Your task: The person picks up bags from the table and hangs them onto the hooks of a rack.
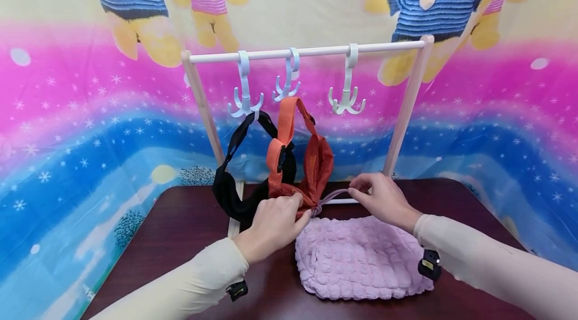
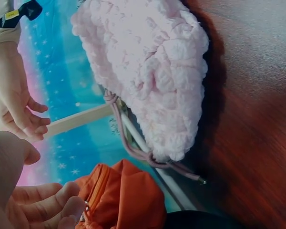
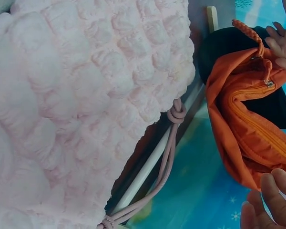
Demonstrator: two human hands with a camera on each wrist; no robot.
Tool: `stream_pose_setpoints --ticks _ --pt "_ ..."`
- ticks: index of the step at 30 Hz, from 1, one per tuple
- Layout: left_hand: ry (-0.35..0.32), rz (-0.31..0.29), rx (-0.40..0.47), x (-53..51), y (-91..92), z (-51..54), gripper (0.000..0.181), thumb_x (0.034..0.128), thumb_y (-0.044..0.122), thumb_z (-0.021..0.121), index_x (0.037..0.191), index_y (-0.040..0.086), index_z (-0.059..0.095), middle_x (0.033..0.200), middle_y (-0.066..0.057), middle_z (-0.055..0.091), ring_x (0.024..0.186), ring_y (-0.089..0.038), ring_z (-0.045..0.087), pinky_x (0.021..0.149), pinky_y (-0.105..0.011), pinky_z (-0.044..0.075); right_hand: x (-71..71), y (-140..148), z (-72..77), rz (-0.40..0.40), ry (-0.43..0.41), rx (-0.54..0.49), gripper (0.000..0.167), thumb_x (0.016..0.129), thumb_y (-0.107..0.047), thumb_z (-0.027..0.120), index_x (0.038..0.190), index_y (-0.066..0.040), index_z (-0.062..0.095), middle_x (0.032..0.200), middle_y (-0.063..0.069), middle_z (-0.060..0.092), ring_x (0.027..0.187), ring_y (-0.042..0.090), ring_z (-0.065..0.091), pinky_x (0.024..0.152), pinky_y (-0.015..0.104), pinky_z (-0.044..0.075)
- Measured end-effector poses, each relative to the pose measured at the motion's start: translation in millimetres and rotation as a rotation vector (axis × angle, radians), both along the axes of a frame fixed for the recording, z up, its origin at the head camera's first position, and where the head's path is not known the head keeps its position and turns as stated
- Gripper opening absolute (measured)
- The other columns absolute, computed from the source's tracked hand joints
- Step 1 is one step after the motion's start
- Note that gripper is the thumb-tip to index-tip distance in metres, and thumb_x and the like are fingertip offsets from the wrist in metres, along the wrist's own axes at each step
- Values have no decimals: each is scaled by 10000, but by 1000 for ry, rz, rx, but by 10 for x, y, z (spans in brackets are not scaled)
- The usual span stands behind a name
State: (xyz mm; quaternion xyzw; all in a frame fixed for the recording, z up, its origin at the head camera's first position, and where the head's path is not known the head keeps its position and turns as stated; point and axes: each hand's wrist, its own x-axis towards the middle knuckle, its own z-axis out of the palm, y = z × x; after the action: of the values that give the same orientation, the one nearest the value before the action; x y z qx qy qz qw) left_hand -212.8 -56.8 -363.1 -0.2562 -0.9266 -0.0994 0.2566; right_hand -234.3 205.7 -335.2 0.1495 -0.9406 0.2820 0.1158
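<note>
A pink quilted bag (image 1: 361, 260) lies on the table, its knotted cord handle (image 3: 167, 162) along the far edge. Behind it, an orange zippered bag (image 1: 318, 164) hangs by its strap near the middle hook. My left hand (image 1: 275, 219) is beside the orange bag's lower edge and the cord's left knot; in the left wrist view its fingers (image 2: 43, 202) and thumb are apart with nothing between them. My right hand (image 1: 384, 199) hovers over the pink bag's back edge near the cord. In the right wrist view, its fingers (image 3: 271, 200) are loosely bent, apart from the cord.
A wooden rack with a white top rail (image 1: 316, 51) stands at the back of the dark table (image 1: 180, 240). It carries a left hook (image 1: 244, 89), a middle hook (image 1: 287, 76) and a right hook (image 1: 347, 84). A black bag (image 1: 230, 189) hangs from the left one.
</note>
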Motion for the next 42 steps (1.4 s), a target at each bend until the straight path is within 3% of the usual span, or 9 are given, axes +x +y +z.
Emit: stream_pose_setpoints --ticks 16,25,33,42 --pt "31 -6 -36 -28 128 -125 277 938 427 666 828 178 613 657 23 612 592 -169 640 452 -320 440 -10 195 -118 -25 4 65 117 944 -246 694 994 -166 764 862 -31 728 757 99 640 642 315 493" --pt "12 -9 -46 -50 241 -209 261 928 419 665 864 172 611 753 5 657 652 -180 668 474 -347 462 -66 333 -180 -51 -13 87 151 937 -253 694 1020 -145 759 862 -18 729 775 110 641 615 318 486" --pt "-49 -22 -74 -55 319 -276 255 952 417 634 910 166 650 788 -2 665 647 -188 669 464 -320 434 -108 439 -267 -39 -65 122 140 942 -277 686 989 -170 763 867 -25 730 726 75 613 613 303 476" --pt "-128 -19 -131 -89 399 -388 267 926 420 658 897 156 675 846 -10 697 703 -204 689 508 -345 476 -185 592 -361 -40 -108 154 151 925 -235 688 995 -119 756 880 5 748 720 95 607 608 303 462"
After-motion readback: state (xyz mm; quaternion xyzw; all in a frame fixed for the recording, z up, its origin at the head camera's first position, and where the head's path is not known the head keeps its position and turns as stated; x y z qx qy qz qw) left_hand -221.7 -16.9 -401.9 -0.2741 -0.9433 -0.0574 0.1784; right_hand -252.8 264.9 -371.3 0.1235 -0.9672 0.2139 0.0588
